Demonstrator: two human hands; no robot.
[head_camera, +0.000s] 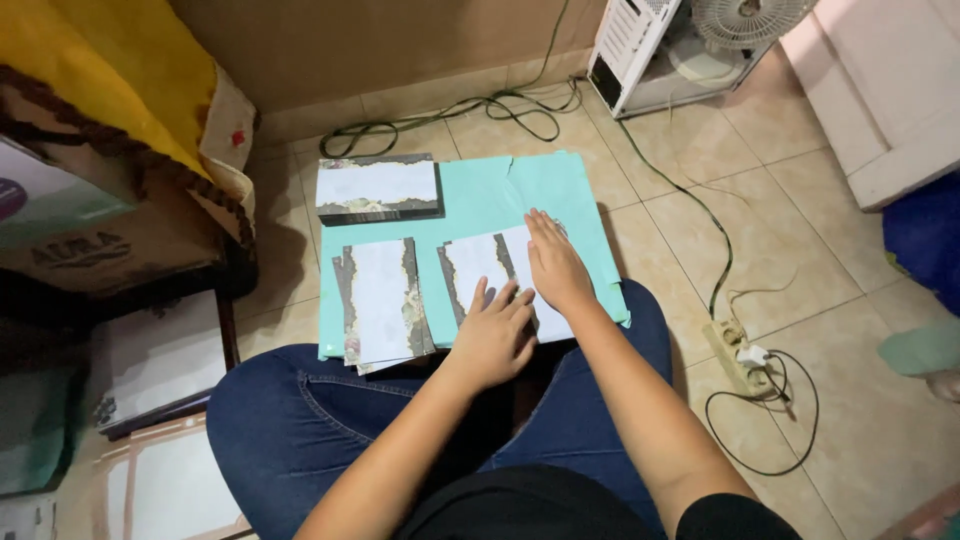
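Partly under both hands (525, 300), bordered card (480, 265).

matt paper cards (380, 300), glossy tile floor (780, 200)

Soft, even indoor light falls from above, brightest on the pale floor tiles (800, 230) at right, while the left edge sinks into dim shadow, corners bend slightly from the wide lens, and focus stays fairly sharp throughout.
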